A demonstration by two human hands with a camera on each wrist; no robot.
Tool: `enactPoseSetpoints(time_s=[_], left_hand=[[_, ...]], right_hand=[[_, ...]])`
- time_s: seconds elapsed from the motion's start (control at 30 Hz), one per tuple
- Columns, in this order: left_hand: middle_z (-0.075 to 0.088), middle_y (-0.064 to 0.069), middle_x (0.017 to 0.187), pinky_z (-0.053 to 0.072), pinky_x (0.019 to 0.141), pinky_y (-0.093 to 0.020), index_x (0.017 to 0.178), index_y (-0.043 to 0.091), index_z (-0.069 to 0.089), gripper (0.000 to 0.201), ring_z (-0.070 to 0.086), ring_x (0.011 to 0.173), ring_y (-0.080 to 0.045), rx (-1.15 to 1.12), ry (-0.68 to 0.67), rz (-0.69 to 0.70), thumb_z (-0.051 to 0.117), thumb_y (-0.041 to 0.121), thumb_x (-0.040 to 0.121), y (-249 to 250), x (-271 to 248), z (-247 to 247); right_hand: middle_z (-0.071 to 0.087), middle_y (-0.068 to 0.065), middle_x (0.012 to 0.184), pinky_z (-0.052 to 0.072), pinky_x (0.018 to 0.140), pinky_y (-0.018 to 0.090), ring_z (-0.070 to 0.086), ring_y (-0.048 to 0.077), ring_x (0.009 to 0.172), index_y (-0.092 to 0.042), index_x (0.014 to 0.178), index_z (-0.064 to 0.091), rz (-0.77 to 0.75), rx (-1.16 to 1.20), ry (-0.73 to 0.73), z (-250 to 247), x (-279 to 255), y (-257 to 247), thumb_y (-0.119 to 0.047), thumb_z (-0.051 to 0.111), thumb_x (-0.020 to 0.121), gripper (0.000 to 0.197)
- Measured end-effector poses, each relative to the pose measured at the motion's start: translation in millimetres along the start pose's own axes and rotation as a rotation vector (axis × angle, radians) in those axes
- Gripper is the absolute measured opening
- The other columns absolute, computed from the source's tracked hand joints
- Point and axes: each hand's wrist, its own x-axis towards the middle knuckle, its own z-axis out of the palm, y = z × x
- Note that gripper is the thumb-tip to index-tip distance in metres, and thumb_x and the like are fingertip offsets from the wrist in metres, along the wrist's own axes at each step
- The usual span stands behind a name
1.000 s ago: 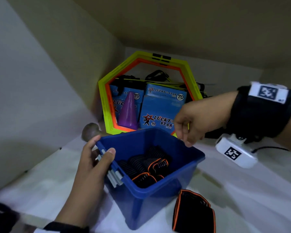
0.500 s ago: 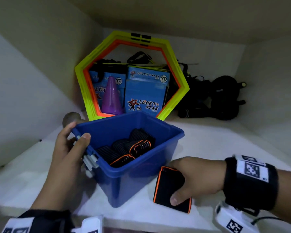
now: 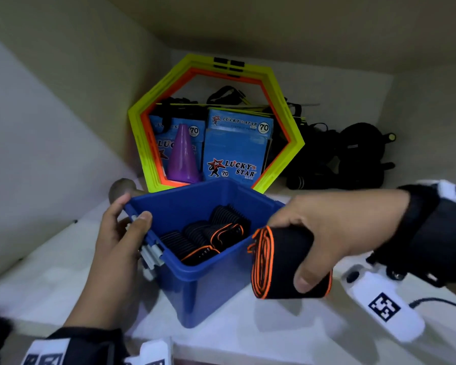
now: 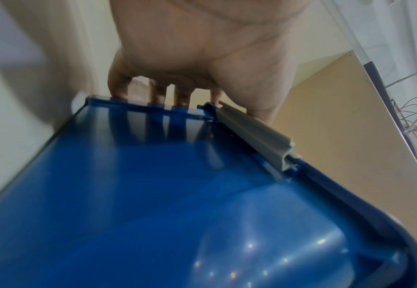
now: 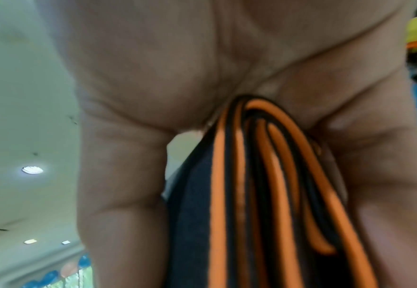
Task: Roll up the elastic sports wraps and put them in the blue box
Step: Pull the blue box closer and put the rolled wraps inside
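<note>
White shelf (image 3: 287,335) scene, lower frame.
Left hand (image 3: 116,248) grips blue box (image 3: 211,283) rim; right hand (image 3: 334,233) clamps rolled wrap (image 3: 282,262).

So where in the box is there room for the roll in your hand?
Bare floor shows at the blue plastic box's back, near the purple cone. Its front is crowded with rolled black-and-orange wraps. The right hand holds another roll.

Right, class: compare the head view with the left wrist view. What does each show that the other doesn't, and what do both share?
Only the head view shows the right hand gripping a rolled black, orange-edged elastic wrap, more wraps inside the box, and the yellow-orange hexagonal frame. Only the left wrist view shows the box's outer underside close up. Both show the left hand holding the blue plastic box by its grey latch.
</note>
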Motion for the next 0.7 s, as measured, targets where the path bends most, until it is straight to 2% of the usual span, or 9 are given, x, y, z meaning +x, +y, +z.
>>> enactPoseSetpoints(time_s=[0.1, 0.13, 0.23, 0.3, 0.37, 0.47, 0.53, 0.6, 0.7], left_hand=[[0.067, -0.008, 0.124, 0.056, 0.076, -0.032, 0.136, 0.037, 0.053, 0.04, 0.072, 0.102, -0.015, 0.002, -0.007, -0.004, 0.056, 0.02, 0.1, 0, 0, 0], [0.067, -0.007, 0.124, 0.057, 0.074, -0.031, 0.135, 0.038, 0.053, 0.04, 0.071, 0.105, -0.017, -0.001, -0.008, -0.008, 0.056, 0.02, 0.1, 0, -1, 1], [0.067, -0.007, 0.124, 0.059, 0.064, -0.024, 0.135, 0.038, 0.054, 0.04, 0.073, 0.097, -0.013, -0.009, -0.007, -0.014, 0.057, 0.019, 0.1, 3, -3, 1], [0.065, -0.009, 0.124, 0.057, 0.058, -0.019, 0.136, 0.036, 0.053, 0.041, 0.074, 0.088, -0.007, 0.01, -0.016, -0.011, 0.056, 0.019, 0.1, 6, -5, 2], [0.065, -0.009, 0.122, 0.053, 0.053, -0.012, 0.139, 0.032, 0.05, 0.042, 0.072, 0.077, 0.001, 0.05, -0.032, 0.004, 0.054, 0.017, 0.1, 8, -6, 3], [0.067, -0.007, 0.12, 0.051, 0.052, -0.009, 0.138, 0.033, 0.05, 0.041, 0.071, 0.074, 0.004, 0.085, -0.046, 0.008, 0.055, 0.019, 0.1, 10, -6, 3], [0.068, -0.006, 0.119, 0.055, 0.058, -0.017, 0.135, 0.039, 0.052, 0.04, 0.073, 0.084, -0.003, 0.075, -0.042, -0.004, 0.058, 0.022, 0.099, 9, -5, 2], [0.069, -0.006, 0.119, 0.056, 0.063, -0.021, 0.134, 0.041, 0.052, 0.04, 0.074, 0.089, -0.008, 0.078, -0.039, -0.01, 0.059, 0.024, 0.098, 8, -4, 0], [0.068, -0.004, 0.119, 0.053, 0.06, -0.016, 0.135, 0.04, 0.051, 0.041, 0.073, 0.087, -0.004, 0.107, -0.04, 0.006, 0.058, 0.025, 0.098, 9, -3, -2]], right_hand=[[0.075, 0.016, 0.096, 0.06, 0.075, 0.041, 0.073, 0.033, 0.087, -0.01, 0.104, 0.071, -0.145, 0.06, 0.026, -34, 3, -24, -0.01, 0.088, 0.071, 0.037], [0.076, 0.015, 0.097, 0.06, 0.077, 0.044, 0.073, 0.036, 0.089, -0.012, 0.106, 0.072, -0.17, 0.053, 0.033, -42, 10, -31, -0.01, 0.088, 0.071, 0.039], [0.078, 0.0, 0.095, 0.058, 0.079, 0.032, 0.075, 0.016, 0.087, -0.019, 0.106, 0.073, -0.179, -0.124, 0.018, -59, 44, -45, -0.013, 0.088, 0.071, 0.039], [0.077, -0.005, 0.097, 0.058, 0.084, 0.034, 0.074, 0.011, 0.089, -0.023, 0.107, 0.073, -0.124, -0.3, -0.008, -63, 69, -48, -0.02, 0.09, 0.069, 0.042], [0.077, -0.003, 0.094, 0.059, 0.083, 0.037, 0.073, 0.014, 0.085, -0.02, 0.108, 0.073, -0.044, -0.417, -0.047, -62, 90, -46, -0.02, 0.09, 0.067, 0.044], [0.077, -0.003, 0.096, 0.057, 0.072, 0.023, 0.071, 0.007, 0.078, -0.017, 0.109, 0.072, 0.023, -0.472, -0.112, -52, 113, -46, -0.018, 0.09, 0.067, 0.046], [0.077, -0.005, 0.095, 0.051, 0.066, 0.015, 0.067, -0.002, 0.071, -0.017, 0.108, 0.073, 0.025, -0.473, -0.148, -45, 121, -50, -0.018, 0.091, 0.067, 0.045], [0.077, -0.007, 0.095, 0.052, 0.066, 0.016, 0.067, 0.0, 0.074, -0.019, 0.107, 0.073, 0.017, -0.481, -0.183, -38, 127, -58, -0.02, 0.091, 0.067, 0.044], [0.077, -0.008, 0.096, 0.059, 0.079, 0.027, 0.07, 0.007, 0.083, -0.02, 0.107, 0.074, 0.001, -0.5, -0.242, -28, 133, -69, -0.021, 0.091, 0.067, 0.043]])
